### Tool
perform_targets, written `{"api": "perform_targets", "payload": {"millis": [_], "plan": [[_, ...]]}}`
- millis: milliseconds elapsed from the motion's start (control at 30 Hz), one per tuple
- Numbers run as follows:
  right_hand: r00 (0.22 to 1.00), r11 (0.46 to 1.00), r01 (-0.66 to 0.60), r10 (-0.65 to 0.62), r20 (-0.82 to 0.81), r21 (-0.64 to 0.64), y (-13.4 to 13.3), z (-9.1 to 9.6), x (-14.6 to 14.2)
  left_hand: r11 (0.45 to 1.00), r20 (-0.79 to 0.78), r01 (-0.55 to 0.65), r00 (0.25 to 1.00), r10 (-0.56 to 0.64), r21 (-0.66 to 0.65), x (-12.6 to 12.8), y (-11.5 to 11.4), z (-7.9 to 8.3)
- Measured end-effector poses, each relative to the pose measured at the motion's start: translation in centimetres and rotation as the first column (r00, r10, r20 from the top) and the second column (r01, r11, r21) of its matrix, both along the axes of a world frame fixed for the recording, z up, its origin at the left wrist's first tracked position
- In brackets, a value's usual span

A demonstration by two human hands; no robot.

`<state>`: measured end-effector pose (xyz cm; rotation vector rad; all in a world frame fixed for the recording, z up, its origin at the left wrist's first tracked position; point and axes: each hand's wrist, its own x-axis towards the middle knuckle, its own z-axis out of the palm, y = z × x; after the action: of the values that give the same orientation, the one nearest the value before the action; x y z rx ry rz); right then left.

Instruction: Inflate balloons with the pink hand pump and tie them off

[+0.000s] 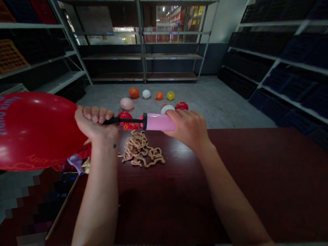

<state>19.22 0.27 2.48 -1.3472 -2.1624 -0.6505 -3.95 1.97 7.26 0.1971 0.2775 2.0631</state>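
My left hand (95, 122) is closed round the black nozzle end of a pink hand pump (157, 121) and the neck of a big red balloon (20, 131) with pale lettering. The balloon is inflated and bulges out to the left. My right hand (187, 126) grips the pink barrel of the pump from the right. Both hands hover above the far edge of a dark red table (254, 175). A heap of tan rubber bands or strings (141, 149) lies on the table just below the pump.
Several inflated balloons (134, 92), orange, white, pink, yellow and red, lie on the concrete floor beyond the table. Metal shelving (146, 54) lines the back and both sides, with crates (0, 56) on the left. Limp balloons (75, 159) lie at the table's left.
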Motion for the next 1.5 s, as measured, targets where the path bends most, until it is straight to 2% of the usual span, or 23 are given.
{"api": "perform_targets", "payload": {"millis": [200, 367, 500, 600, 733, 833, 1000, 1133, 1267, 1500], "plan": [[0.999, 1.0, 0.022, -0.022, -0.026, -0.013, 0.4, 0.5, 2.2, 0.997, 0.007, -0.022, 1.0, 0.022, 0.069, -1.7, -1.2, 1.0], [0.998, 0.999, 0.041, -0.042, -0.043, -0.012, 0.1, 1.1, 3.1, 0.987, -0.126, -0.125, 0.983, 0.137, 0.097, -1.9, -2.5, 1.8], [0.997, 0.998, 0.07, -0.07, -0.024, -0.007, -0.5, 2.0, 3.2, 0.983, -0.163, -0.145, 0.973, 0.163, 0.117, -1.2, -3.2, 2.3], [0.998, 0.998, 0.066, -0.066, -0.003, -0.017, -0.7, 2.3, 3.5, 0.982, -0.114, -0.098, 0.986, 0.117, 0.164, 0.0, -3.6, 2.6], [0.999, 0.999, 0.042, -0.041, 0.033, -0.034, -1.0, 2.3, 3.3, 0.986, -0.09, -0.06, 0.993, 0.075, 0.153, 2.1, -3.8, 2.8], [0.999, 0.999, 0.014, -0.011, 0.047, -0.049, -1.5, 2.3, 2.1, 0.99, -0.116, -0.036, 0.992, 0.052, 0.133, 3.9, -3.7, 2.3], [0.998, 0.999, -0.02, 0.022, 0.057, -0.038, -2.1, 1.7, -0.1, 0.994, -0.205, 0.051, 0.978, -0.031, 0.094, 5.9, -3.1, 0.7], [0.997, 0.998, -0.053, 0.052, 0.056, 0.017, -1.6, 0.8, -0.9, 0.996, -0.203, 0.058, 0.978, -0.042, 0.072, 5.4, -2.2, 0.0], [0.997, 0.995, -0.075, 0.074, 0.028, 0.062, -0.9, -0.1, -1.4, 0.998, -0.145, 0.059, 0.988, -0.059, -0.004, 4.3, -1.1, -0.2], [0.998, 0.999, -0.047, 0.047, -0.031, 0.018, 0.7, -1.7, -1.0, 0.999, -0.099, -0.011, 0.995, 0.007, -0.042, 3.2, 1.1, -1.9]]}}
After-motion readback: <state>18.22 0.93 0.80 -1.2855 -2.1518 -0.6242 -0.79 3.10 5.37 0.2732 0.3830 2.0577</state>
